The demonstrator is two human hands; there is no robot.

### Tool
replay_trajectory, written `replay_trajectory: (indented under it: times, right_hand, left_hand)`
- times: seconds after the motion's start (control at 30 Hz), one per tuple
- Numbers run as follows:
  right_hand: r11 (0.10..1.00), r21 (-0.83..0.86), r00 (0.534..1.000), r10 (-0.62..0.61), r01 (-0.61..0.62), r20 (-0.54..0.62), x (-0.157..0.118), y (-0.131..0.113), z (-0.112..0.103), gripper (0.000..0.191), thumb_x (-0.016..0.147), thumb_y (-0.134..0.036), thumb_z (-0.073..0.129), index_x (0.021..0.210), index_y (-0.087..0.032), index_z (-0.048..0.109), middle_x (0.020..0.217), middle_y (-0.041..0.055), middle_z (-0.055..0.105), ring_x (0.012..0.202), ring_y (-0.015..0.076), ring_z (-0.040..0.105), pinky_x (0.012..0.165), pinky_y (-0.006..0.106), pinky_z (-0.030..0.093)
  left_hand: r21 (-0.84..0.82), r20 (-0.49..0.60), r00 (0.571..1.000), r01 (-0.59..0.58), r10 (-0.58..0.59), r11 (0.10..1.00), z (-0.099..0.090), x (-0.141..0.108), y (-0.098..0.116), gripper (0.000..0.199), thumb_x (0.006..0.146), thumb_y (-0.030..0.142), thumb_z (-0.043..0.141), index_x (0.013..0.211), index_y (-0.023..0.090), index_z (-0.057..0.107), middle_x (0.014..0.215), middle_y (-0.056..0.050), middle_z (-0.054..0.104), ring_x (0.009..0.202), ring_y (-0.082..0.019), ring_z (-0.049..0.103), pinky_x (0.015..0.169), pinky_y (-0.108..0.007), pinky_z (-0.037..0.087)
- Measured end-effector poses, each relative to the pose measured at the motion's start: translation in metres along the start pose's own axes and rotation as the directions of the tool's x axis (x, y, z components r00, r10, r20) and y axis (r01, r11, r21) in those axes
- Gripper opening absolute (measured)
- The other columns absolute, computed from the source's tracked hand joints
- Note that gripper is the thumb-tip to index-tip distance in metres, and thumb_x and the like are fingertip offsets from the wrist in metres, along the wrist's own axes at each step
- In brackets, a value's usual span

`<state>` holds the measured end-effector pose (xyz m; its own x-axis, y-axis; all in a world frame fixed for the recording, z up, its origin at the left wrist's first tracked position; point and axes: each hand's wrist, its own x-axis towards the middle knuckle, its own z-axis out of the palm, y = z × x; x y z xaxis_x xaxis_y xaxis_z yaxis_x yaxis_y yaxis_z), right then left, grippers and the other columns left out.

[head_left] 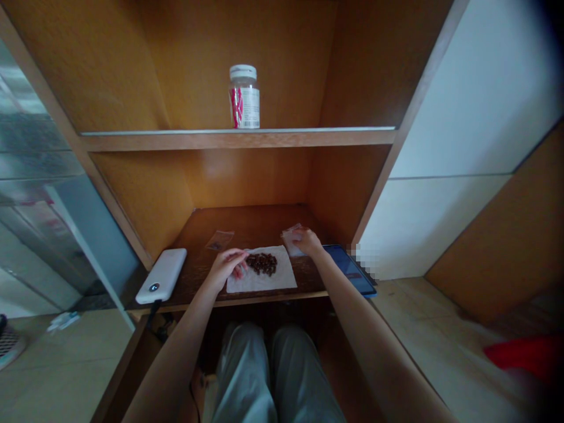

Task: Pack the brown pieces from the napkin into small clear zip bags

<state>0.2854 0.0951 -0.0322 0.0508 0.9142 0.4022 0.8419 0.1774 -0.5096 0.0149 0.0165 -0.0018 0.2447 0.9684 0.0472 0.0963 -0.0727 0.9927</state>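
A pile of small dark brown pieces [262, 264], too small to name for sure, lies on a white paper sheet [282, 280]. My left hand [226, 267] hovers at the sheet's left edge, loosely curved with its fingers apart and nothing visible in them. Past the sheet's far right corner, my right hand [308, 241] has its fingertips closed on small clear plastic bags [291, 238]; how many it grips is hidden. Another clear plastic bag [220, 239], with a little dark content, rests flat beyond my left hand.
A white power bank [162, 276] with a black cable stands at the left edge of the brown desk surface [251, 218]. At the right lies a tablet [350, 271], partly under my right forearm. A white-capped jar [244, 98] stands on the shelf [176, 141] above.
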Motion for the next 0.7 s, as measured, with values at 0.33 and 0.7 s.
replay_trajectory:
  times: [0.33, 0.7]
  right_hand:
    - [0.991, -0.132, 0.994, -0.015, 0.029, 0.108, -0.003, -0.004, 0.007, 0.041, 0.08, -0.022, 0.047, 0.12, -0.019, 0.051, 0.112, 0.0089, 0.059, 0.114, 0.0211, 0.045, 0.091, 0.03, 0.037]
    - [0.97, -0.243, 1.0, -0.017, 0.012, -0.018, -0.02, -0.01, 0.008, 0.037, 0.086, -0.025, 0.034, 0.116, -0.021, 0.055, 0.135, 0.0096, 0.037, 0.125, 0.0267, 0.027, 0.099, 0.044, 0.023]
  left_hand:
    - [-0.004, -0.007, 1.0, -0.006, 0.006, 1.0, 0.0, -0.001, 0.0, 0.032, 0.071, 0.043, 0.058, 0.084, 0.014, 0.059, 0.057, 0.001, 0.058, 0.037, -0.008, 0.05, 0.036, -0.019, 0.039]
    - [0.248, -0.552, 0.757, -0.252, 0.35, 0.936, -0.014, 0.011, -0.006, 0.021, 0.074, 0.025, 0.049, 0.093, 0.017, 0.053, 0.075, -0.003, 0.062, 0.066, -0.014, 0.061, 0.058, -0.025, 0.048]
